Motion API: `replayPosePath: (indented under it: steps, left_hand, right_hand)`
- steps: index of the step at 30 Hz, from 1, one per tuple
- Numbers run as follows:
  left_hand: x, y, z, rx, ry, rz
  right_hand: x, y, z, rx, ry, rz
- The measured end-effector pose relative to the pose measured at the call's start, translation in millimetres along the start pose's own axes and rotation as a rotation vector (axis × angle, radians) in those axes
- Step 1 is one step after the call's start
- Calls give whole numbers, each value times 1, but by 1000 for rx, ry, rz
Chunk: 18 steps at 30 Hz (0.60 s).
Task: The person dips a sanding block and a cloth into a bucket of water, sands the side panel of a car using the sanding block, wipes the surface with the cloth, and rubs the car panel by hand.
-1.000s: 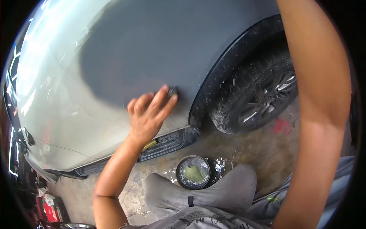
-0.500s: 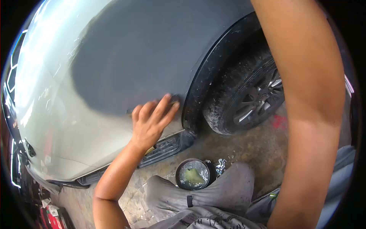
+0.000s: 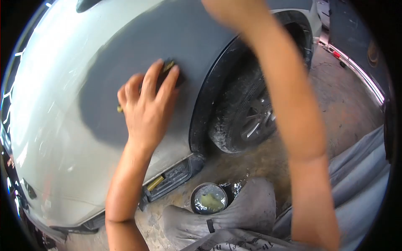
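Observation:
My left hand (image 3: 146, 98) lies over a thin, dark and yellowish pad (image 3: 168, 66) on the grey patch (image 3: 138, 46) of the pale car body (image 3: 63, 146). Its fingers are bent over the pad, whose edges show beyond the index finger and beside the little finger. My right arm crosses in front of the wheel, and my right hand (image 3: 230, 10) is at the top edge by the upper part of the grey patch. That hand is blurred and cut off by the frame, so its fingers and anything in them are hidden.
A wheel (image 3: 247, 121) sits in the dark arch to the right. A yellow block (image 3: 155, 183) rests on the side step (image 3: 176, 180). Between my knees stands a round bowl (image 3: 192, 201) of water with a greenish cloth (image 3: 211, 201). Another vehicle (image 3: 356, 46) is at the far right.
My left hand has moved up the grey patch with the pad. My right forearm has swung left, bringing the right hand into view at the top. The view has shifted, showing more floor at right.

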State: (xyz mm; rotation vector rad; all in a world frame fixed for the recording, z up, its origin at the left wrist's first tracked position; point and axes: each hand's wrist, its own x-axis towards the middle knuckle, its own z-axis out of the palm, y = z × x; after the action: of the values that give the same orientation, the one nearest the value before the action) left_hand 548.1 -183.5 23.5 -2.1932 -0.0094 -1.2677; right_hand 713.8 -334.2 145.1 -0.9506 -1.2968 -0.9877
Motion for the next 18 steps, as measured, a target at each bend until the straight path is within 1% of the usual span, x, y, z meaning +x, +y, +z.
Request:
replayPosePath:
  steps: [1, 2, 3, 4, 5, 6, 8, 10, 12, 14, 15, 18]
  left_hand:
    - [-16, 2, -3, -22, -33, -14]
    - [-34, 9, -7, -160, -36, -75]
    - [-53, 17, -11, -295, -39, -133]
    - [-74, 30, -12, -395, -56, -190]
    - [-95, 45, -10, -505, -66, -267]
    - [-114, 63, -4, -605, -75, -328]
    - [-146, 100, 13, -867, -179, -552]
    - [-172, 136, 41, -988, -188, -739]
    - [-183, 157, 50, -1026, -299, -964]
    - [-189, 168, 58, -1057, -322, -994]
    - [-189, 172, 53, -1053, -404, -1046]
    - [-187, 185, 36, -1065, -424, -991]
  right_hand:
    - [-50, -15, -9, 63, 51, 67]
    - [-109, -33, -15, 120, 54, 178]
    - [-167, -49, -20, 170, 5, 246]
    - [-217, -83, -19, 240, -9, 547]
    - [-270, -94, -11, 171, -54, 492]
    - [-308, -115, -2, 162, -90, 588]
    - [-351, -141, 17, 149, -103, 761]
    - [-393, -140, 28, 34, -184, 780]
    - [-416, -131, 28, -59, -239, 806]
    - [-427, -128, 24, -171, -254, 762]
    - [-430, -130, 21, -234, -280, 760]
    - [-437, -136, 10, -403, -328, 775]
